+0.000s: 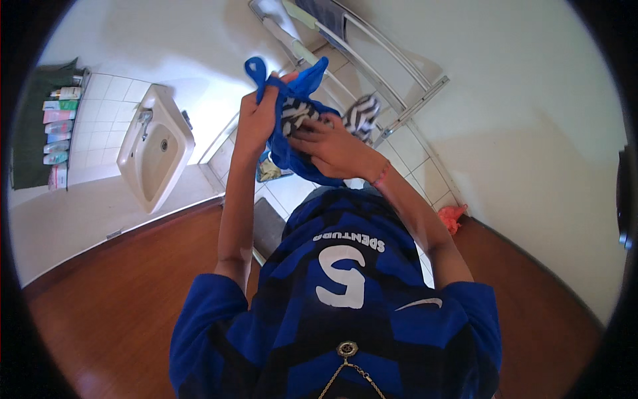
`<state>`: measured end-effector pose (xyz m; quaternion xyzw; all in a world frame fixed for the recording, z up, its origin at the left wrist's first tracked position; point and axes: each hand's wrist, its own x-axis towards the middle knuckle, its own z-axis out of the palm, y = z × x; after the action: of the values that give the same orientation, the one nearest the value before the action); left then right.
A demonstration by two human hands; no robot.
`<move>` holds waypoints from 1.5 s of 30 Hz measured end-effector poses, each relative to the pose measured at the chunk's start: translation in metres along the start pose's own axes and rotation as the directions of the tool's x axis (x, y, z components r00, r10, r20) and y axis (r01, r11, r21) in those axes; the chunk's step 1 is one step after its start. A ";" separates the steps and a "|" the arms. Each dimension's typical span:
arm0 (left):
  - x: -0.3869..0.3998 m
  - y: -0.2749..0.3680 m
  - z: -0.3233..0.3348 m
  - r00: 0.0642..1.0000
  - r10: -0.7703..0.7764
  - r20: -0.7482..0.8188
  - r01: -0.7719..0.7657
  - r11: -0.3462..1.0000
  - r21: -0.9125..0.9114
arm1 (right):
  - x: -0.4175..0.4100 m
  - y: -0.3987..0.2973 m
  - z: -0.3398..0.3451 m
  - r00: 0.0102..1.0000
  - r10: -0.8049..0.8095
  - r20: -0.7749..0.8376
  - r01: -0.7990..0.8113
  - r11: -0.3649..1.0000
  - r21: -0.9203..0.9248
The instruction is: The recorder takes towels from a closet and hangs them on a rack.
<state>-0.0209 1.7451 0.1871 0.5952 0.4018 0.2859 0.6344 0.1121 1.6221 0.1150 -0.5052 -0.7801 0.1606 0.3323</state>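
Note:
My left hand (259,117) grips the rim of a blue plastic bag (284,152) near its handle loop, holding it up in front of me. Inside the bag's mouth lies a black-and-white patterned cloth (298,113). My right hand (341,149) is at that mouth, fingers on the cloth, with a red band around the wrist. Another blurred part of striped cloth hangs out beyond my right hand; whether it is the same piece is hard to tell. The bag's lower part is partly hidden behind my right hand.
A corner washbasin (157,144) with a tap is on the left wall, beside a shelf of bottles and tubes (60,129). Ahead leans a folded metal frame (374,55). A blue tray (271,169) sits on the tiles; a red plastic bag (452,218) lies by the right wall.

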 end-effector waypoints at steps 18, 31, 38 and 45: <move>-0.009 0.001 -0.020 0.999 -0.032 0.026 0.033 0.998 -0.059 | -0.005 -0.009 -0.016 0.876 0.482 -0.009 -0.289 0.540 0.791; -0.015 -0.003 -0.023 0.977 -0.081 0.196 0.124 0.969 -0.214 | 0.052 0.033 0.001 0.852 0.394 -0.344 -0.118 0.786 0.607; -0.022 -0.006 -0.032 0.993 -0.046 0.106 0.062 0.987 -0.150 | 0.043 0.042 0.021 0.952 0.299 -0.073 -0.192 0.762 0.619; -0.029 -0.001 -0.047 0.974 -0.215 0.072 0.198 0.961 0.194 | 0.032 0.030 0.009 0.864 0.470 -0.178 -0.336 0.804 0.491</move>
<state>-0.0760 1.7448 0.1922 0.6191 0.4567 0.1516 0.6206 0.1175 1.6647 0.1025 -0.5893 -0.5378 0.3256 0.5075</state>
